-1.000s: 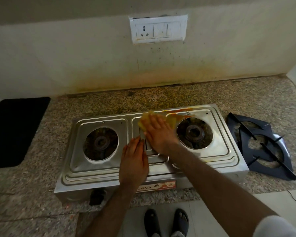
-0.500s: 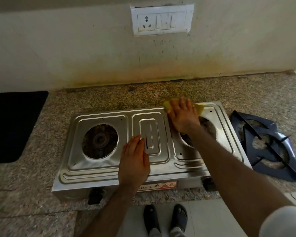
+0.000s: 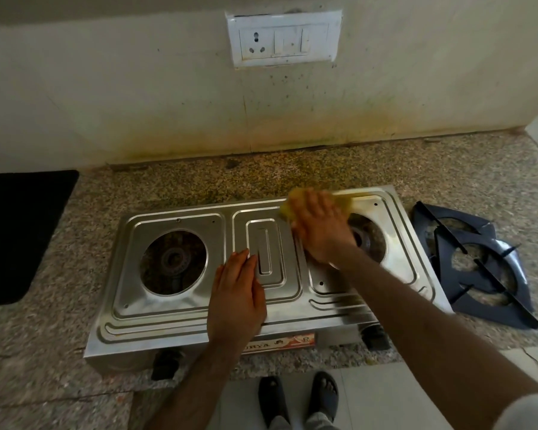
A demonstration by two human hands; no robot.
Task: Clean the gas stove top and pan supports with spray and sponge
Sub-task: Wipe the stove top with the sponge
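Note:
A steel two-burner gas stove [image 3: 180, 315] sits on the granite counter, both pan supports taken off. My right hand [image 3: 319, 226] presses a yellow sponge [image 3: 288, 204] flat onto the stove top near its back edge, between the middle panel and the right burner [image 3: 368, 238]. The hand hides most of the sponge. My left hand [image 3: 236, 297] lies flat, fingers straight, on the front middle of the stove. The left burner [image 3: 173, 262] is uncovered. Two dark pan supports [image 3: 479, 265] lie stacked on the counter right of the stove. No spray bottle is in view.
A black mat [image 3: 19, 234] lies on the counter at the far left. The stained wall with a white switch plate [image 3: 284, 38] rises just behind the stove. Black knobs [image 3: 165, 364] stick out at the stove's front. My feet in dark sandals [image 3: 298, 398] stand below.
My right hand slid the sponge from the middle panel right to the back above the right burner, then a little back to the left. My left hand stayed put.

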